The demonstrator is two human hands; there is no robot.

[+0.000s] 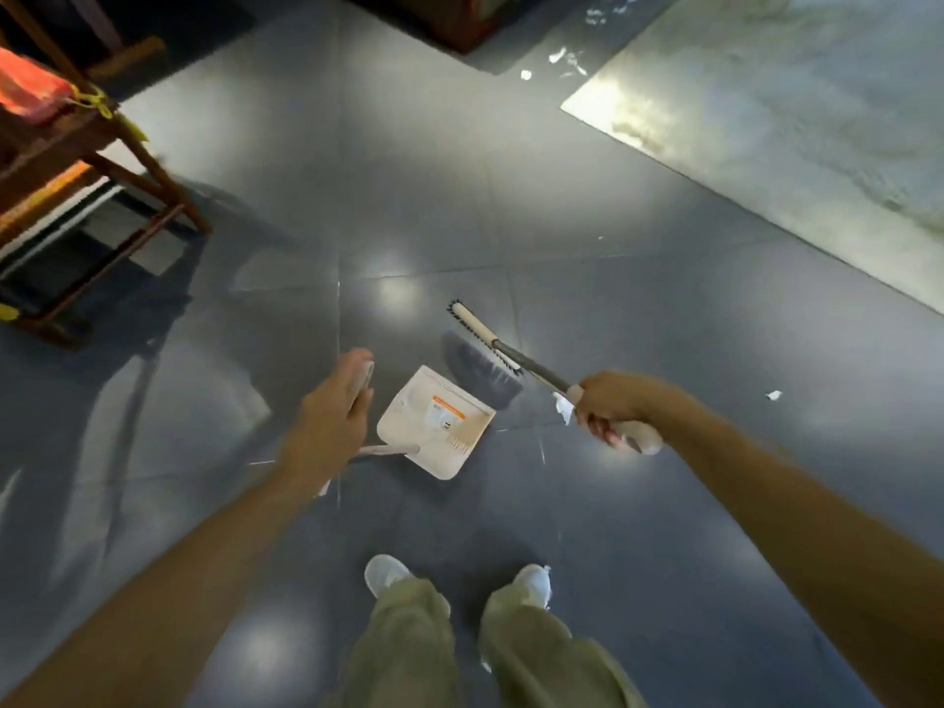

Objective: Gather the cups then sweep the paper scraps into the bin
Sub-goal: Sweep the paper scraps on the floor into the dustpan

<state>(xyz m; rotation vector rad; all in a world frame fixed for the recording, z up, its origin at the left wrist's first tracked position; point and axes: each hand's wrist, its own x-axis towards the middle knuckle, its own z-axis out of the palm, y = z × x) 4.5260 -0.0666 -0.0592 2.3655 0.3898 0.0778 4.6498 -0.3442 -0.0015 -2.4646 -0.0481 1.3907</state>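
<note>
A white dustpan (434, 426) lies on the dark tiled floor in front of my feet. Its pale handle (388, 449) runs left under my left hand (327, 421), and the handle's end shows between the fingers, which hold it. My right hand (613, 411) grips the white grip of a brush (480, 365). The brush's dark bristles rest on the floor just beyond the pan's far right edge. One white paper scrap (562, 407) lies beside my right hand and another (774, 395) further right. No cups or bin are in view.
A wooden chair (117, 166) with an orange cushion stands at the left. Dark wooden furniture (459, 28) sits at the top, with more white scraps (562, 61) near it. A pale marble floor strip (792, 120) runs along the upper right. My shoes (388, 574) are below the pan.
</note>
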